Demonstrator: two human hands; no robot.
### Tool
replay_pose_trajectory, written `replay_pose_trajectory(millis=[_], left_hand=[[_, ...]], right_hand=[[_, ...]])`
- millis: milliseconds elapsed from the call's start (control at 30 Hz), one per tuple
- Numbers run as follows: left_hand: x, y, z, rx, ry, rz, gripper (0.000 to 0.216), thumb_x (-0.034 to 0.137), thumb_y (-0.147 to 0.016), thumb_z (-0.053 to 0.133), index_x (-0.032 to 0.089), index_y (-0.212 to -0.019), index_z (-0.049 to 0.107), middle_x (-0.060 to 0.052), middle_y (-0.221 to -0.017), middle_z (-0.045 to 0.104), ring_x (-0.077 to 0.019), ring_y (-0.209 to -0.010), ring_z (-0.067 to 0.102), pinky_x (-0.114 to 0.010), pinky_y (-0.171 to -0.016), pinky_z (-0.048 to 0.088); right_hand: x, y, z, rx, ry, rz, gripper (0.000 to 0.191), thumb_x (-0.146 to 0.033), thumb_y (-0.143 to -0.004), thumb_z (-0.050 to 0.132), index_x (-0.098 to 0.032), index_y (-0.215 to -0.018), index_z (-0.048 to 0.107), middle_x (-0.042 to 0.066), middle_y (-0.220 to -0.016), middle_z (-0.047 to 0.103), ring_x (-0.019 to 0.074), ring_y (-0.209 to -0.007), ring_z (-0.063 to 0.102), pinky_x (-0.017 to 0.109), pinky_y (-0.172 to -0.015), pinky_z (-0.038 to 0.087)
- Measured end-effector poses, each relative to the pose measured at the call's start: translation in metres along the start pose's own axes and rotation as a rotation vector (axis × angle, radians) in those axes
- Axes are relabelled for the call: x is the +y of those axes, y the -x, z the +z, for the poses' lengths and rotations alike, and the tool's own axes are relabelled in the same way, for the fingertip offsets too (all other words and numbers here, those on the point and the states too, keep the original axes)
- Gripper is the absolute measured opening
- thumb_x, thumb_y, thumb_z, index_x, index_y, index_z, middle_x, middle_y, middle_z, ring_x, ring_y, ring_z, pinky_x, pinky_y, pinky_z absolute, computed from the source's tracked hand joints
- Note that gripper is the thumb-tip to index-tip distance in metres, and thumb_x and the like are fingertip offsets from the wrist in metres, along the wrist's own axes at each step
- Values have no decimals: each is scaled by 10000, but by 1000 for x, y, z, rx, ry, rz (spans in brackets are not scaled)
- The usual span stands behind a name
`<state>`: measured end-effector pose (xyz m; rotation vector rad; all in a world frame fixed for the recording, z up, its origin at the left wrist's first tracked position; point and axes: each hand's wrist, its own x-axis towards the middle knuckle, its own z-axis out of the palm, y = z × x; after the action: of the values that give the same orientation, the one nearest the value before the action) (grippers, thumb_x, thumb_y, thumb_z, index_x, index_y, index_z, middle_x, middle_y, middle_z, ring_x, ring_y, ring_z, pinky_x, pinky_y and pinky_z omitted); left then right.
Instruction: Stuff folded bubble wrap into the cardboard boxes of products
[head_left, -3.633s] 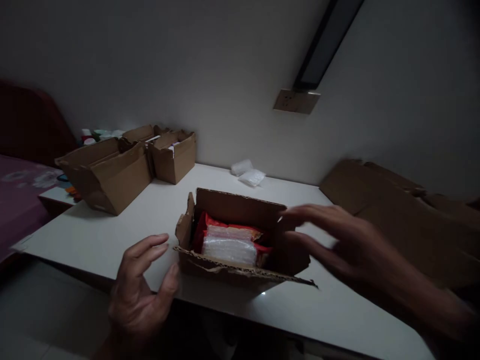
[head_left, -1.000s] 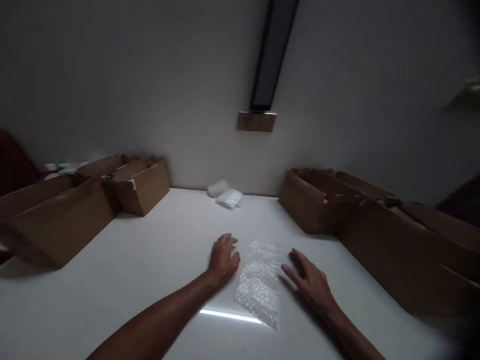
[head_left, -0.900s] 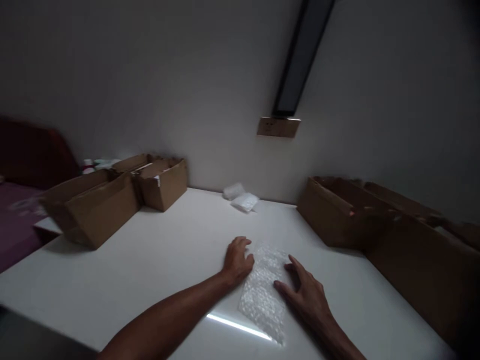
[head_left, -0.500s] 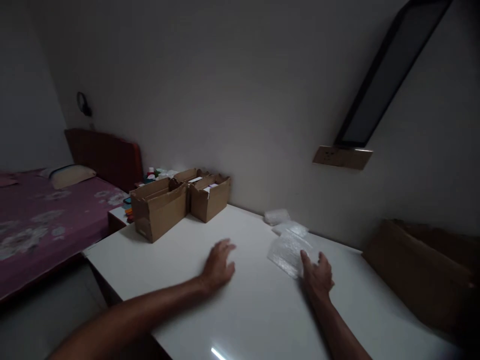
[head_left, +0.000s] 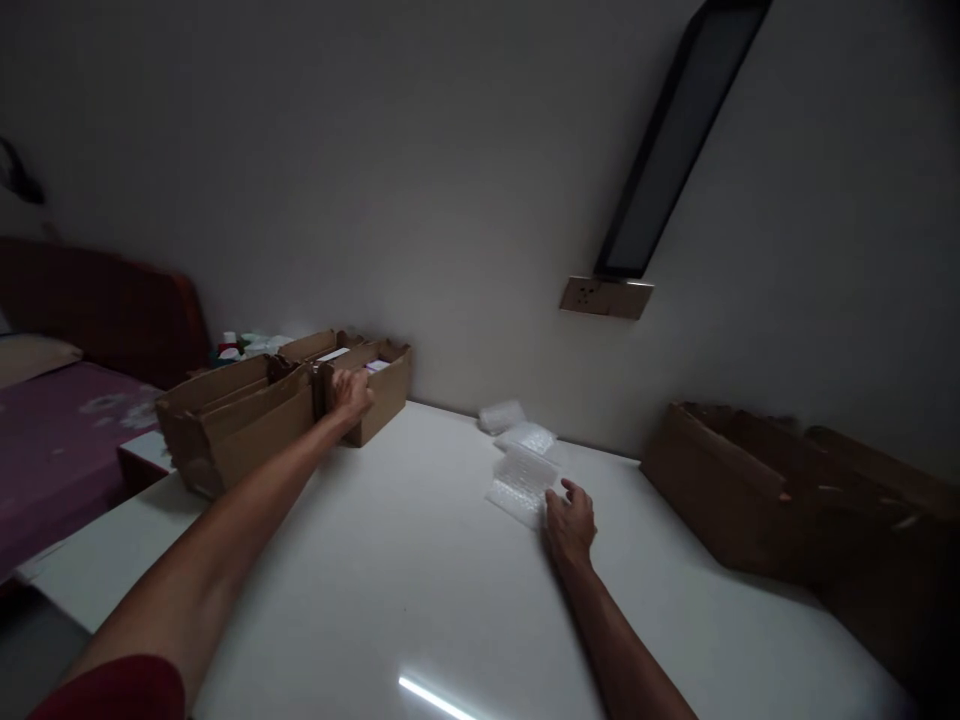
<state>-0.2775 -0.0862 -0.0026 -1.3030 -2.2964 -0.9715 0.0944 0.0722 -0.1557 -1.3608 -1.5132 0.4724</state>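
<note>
My left hand [head_left: 352,393] is stretched out to the farther cardboard box [head_left: 390,395], its fingers curled over the near corner of the rim. A small white and purple item [head_left: 376,367] shows inside that box. On the right, my right hand [head_left: 571,520] is held low over the table with its fingers apart, beside the edge of a clear bubble wrap pouch [head_left: 517,492]. Two more bubble wrap pieces lie behind it, a middle one [head_left: 527,437] and a far one [head_left: 501,416] close to the wall.
The white table [head_left: 420,560] runs up to the wall. A nearer cardboard box [head_left: 255,440] stands at the left, and a large brown box [head_left: 735,500] at the right. A wall socket [head_left: 606,297] sits below a dark-framed panel [head_left: 682,140]. Beyond the table's left edge is a bed [head_left: 82,420].
My left hand has moved left and away from me, from over the table to the box. My right hand stays by the bubble wrap. The view has turned right.
</note>
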Motion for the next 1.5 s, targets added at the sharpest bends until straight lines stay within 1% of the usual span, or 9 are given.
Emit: replay_pose_trajectory(millis=[167,367,600,700,933,1167,1267,1367,1500], left_hand=[[11,56,-29,-46,22,195,163,96,-709,508,198,-764,622,-68,-788,656,-254,-893,597,-396,-907,417],[19,173,-110,-106,158,495,128,111,-829,484,204,-805,569,-44,-876,656,-193,-911,605,-327,-846,466],[-6,260,-170,204,184,486,243,96,-846,584,244,-1038,590,-55,-1091,647,-230,-1141,587,-398,-995,457],[-26,290,-158,320,274,186,452,231,-824,669,255,-1253,527,-100,-1314,552,-285,-1227,545,-489,-1056,434],[-36,313,-86,-20,586,-343,914,519,-690,747,261,-1462,331,-149,-1443,482,-376,-1272,531,-582,-1037,464],[-14,276,-55,-136,639,-433,761,499,-618,721,194,-1280,501,-145,-1175,668,-358,-1047,678,-517,-890,571],[-4,264,-44,-155,681,-375,700,467,-623,732,192,-1237,538,-128,-1136,699,-345,-1041,688,-484,-874,584],[12,255,-25,-190,731,-324,700,440,-629,741,186,-1249,539,-122,-1151,702,-339,-1101,666,-474,-930,565],[36,256,4,-269,756,-305,691,426,-676,696,166,-1287,507,-146,-1245,666,-330,-1164,634,-466,-995,525]], right_hand=[[-5,3,-4,57,-80,41,358,-441,-698,526,-208,-966,575,72,-963,607,266,-921,567,425,-900,414],[-13,3,-6,87,-184,78,334,-447,-672,572,-215,-911,553,38,-886,583,231,-846,545,393,-860,427],[-17,22,-20,-14,-297,37,337,-451,-666,588,-208,-898,562,46,-870,612,227,-854,559,393,-844,454],[-17,48,-39,-145,-314,-18,335,-474,-684,592,-203,-879,598,49,-842,643,229,-822,588,394,-810,479],[-25,90,-67,-464,-290,-166,397,-454,-730,634,-202,-1034,679,89,-1064,704,257,-974,647,410,-880,507],[-48,128,-61,-817,-474,-362,881,-527,-695,734,-212,-1457,425,135,-1467,505,304,-1306,502,476,-1086,392],[-53,144,-75,-959,-632,-400,868,-517,-780,687,-216,-1513,332,127,-1521,436,295,-1360,442,467,-1123,349],[-42,139,-100,-947,-526,-370,691,-383,-800,654,-231,-1443,453,109,-1415,556,292,-1278,525,473,-1070,407],[-13,104,-127,-516,-91,-388,324,-258,-765,553,-231,-1049,707,70,-1102,727,267,-1046,648,463,-967,477]])
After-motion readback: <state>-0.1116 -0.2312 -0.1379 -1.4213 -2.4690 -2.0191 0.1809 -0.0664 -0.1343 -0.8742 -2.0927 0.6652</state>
